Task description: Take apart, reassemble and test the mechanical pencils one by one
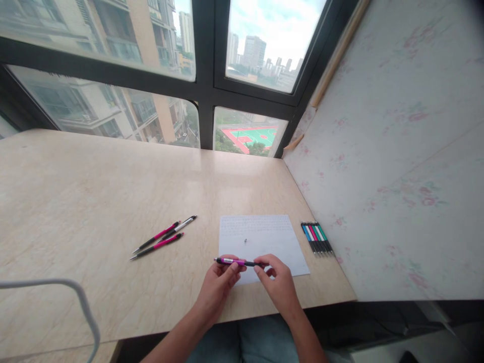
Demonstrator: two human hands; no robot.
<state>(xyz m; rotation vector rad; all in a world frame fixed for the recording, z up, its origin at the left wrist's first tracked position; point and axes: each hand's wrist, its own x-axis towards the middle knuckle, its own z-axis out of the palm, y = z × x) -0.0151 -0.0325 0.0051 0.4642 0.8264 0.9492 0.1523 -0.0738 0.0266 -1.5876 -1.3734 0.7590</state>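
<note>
In the head view, a purple-and-black pen is held level between two bare hands, above the near part of a white sheet of paper. The left hand has its grip closed around the purple barrel, with the thumb lying along the near side. The right hand has a narrow grip, thumb and fingertips pinched together at the pen's black end; the very tip is hidden by the fingers.

Lines of faint writing run along the far part of the sheet, and a small dark piece, too small to make out, lies on it just beyond the pen. The sheet rests on a pale marbled worktop. To its left lie two pink-and-black pens and a white-and-black pen, close together and slanted. To its right, a neat row of pens in blue, white, pink and green sits beside the flowered wall. A grey cable curves over the near left corner.
</note>
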